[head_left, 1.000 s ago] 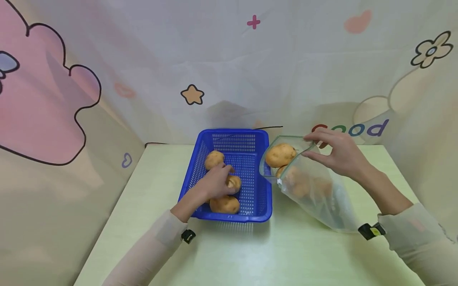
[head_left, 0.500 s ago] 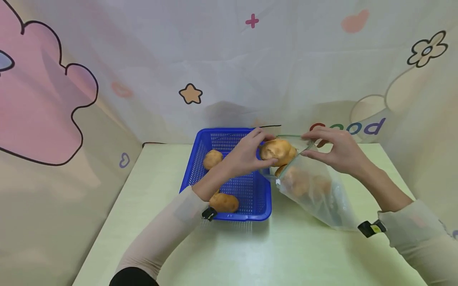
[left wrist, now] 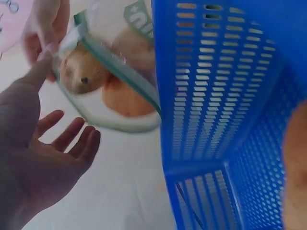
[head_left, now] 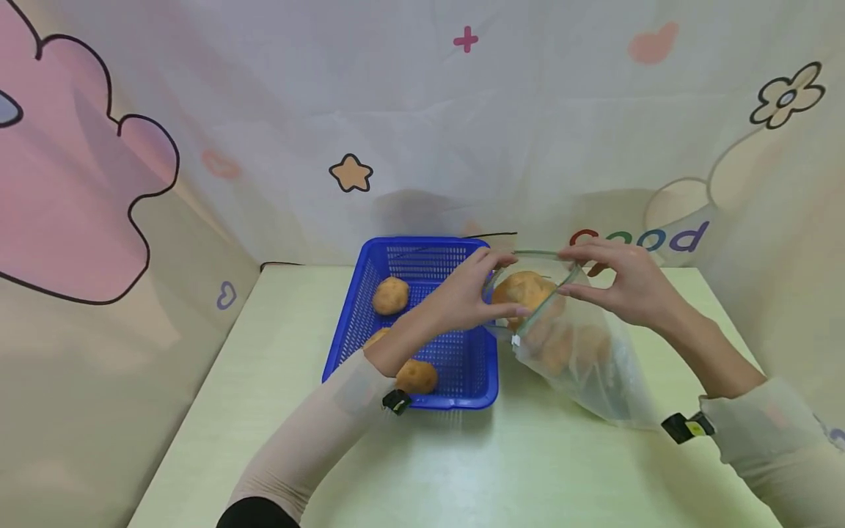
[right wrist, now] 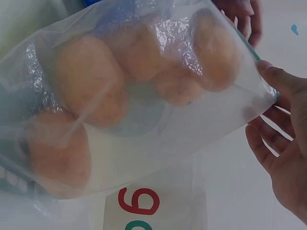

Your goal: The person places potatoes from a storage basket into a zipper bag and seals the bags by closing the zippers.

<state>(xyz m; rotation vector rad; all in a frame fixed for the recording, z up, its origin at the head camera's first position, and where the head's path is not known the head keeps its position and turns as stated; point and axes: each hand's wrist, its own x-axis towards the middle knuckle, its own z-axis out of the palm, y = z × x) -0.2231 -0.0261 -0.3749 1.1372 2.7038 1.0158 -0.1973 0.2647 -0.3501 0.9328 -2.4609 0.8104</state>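
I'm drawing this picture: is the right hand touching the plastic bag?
Touching: the right wrist view shows the right hand pinching the plastic bag at its edge.

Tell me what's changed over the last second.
The left hand carried a potato rightward from the basket to the mouth of the bag, and has let it go inside, at the top. The right hand still pinches the bag's edge; the basket stays put.

"good" (head_left: 639,239) reads on the cloth backdrop (head_left: 422,132), just past right hand (head_left: 614,282): red, green, blue, purple letters. Green label (left wrist: 140,19) on zip bag (head_left: 604,381), beyond left hand (left wrist: 48,158): white characters, partly hidden, unreadable.
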